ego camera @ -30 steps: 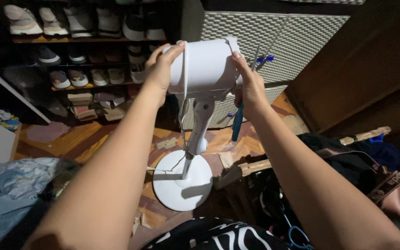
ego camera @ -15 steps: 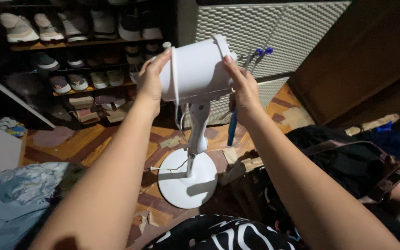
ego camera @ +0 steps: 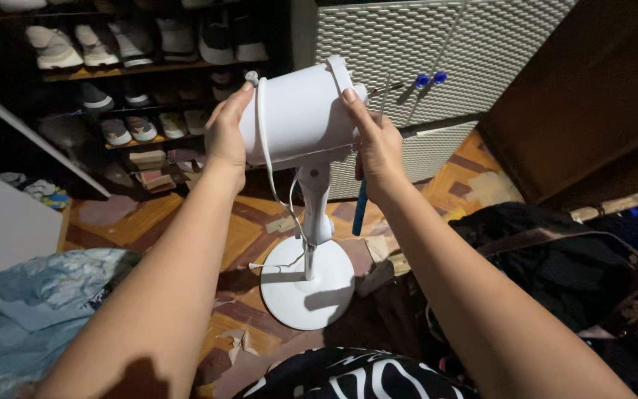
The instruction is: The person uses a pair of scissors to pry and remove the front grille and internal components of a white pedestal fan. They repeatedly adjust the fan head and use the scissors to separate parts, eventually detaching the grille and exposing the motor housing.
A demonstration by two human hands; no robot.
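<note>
The left hand (ego camera: pixel 224 134) and right hand (ego camera: pixel 372 140) are closing around opposite sides of the white fan motor housing (ego camera: pixel 297 114), which is tilting atop its stand over the round white base (ego camera: pixel 308 284), no blade or guard yet showing, while flat boxes (ego camera: pixel 153 177) are lying left of the base.

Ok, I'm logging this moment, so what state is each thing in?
Left hand: grips the housing's left side.
Right hand: grips its right side; a blue tool hangs below.
White motor housing: tilted on its stand.
Round base: flat on the wooden floor.
Cord: draped over the housing.
</note>
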